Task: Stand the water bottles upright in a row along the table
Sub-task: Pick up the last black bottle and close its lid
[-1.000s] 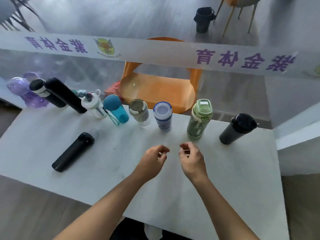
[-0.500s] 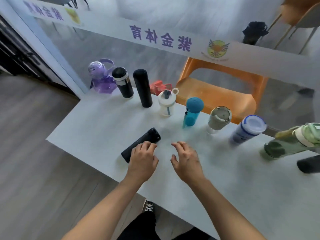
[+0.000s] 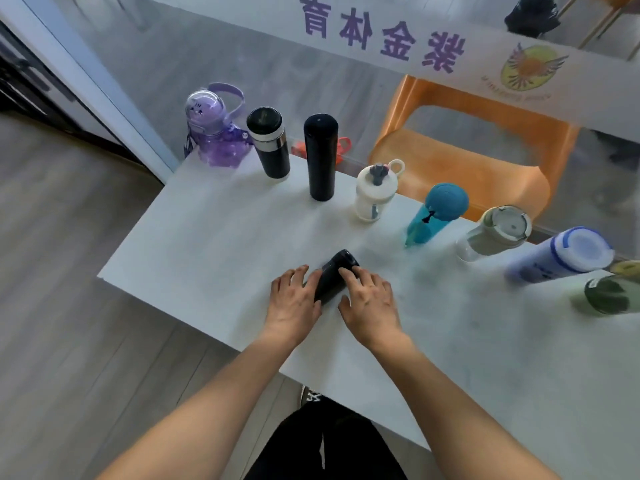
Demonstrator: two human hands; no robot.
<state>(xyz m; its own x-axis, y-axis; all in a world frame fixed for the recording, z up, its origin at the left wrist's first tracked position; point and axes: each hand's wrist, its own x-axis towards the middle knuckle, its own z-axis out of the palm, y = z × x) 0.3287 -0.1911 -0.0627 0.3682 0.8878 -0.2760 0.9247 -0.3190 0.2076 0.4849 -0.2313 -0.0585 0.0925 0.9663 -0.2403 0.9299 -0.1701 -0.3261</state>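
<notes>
A black bottle (image 3: 335, 277) lies on its side on the white table (image 3: 207, 244), near the front edge. My left hand (image 3: 293, 301) covers its lower end and grips it from the left. My right hand (image 3: 371, 301) holds it from the right, with fingers over the cap end and the thumb below. Behind it, several bottles stand in a row along the far edge: a purple one (image 3: 214, 133), a black one with a steel band (image 3: 270, 143), a tall black flask (image 3: 320, 157), a white one (image 3: 375, 194), a teal one (image 3: 437, 213), a clear one with a grey lid (image 3: 498, 233), a white and blue one (image 3: 561, 255) and a green one (image 3: 613, 292).
The table's left corner and front edge drop to a wooden floor (image 3: 69, 306). A glass wall with a white banner (image 3: 398, 39) runs just behind the row. An orange chair (image 3: 467, 150) and a small red object (image 3: 343, 147) sit beyond the glass.
My view swung left. Both hands moved from the middle of the table to the lying black bottle and took hold of it, the left reaching it first.
</notes>
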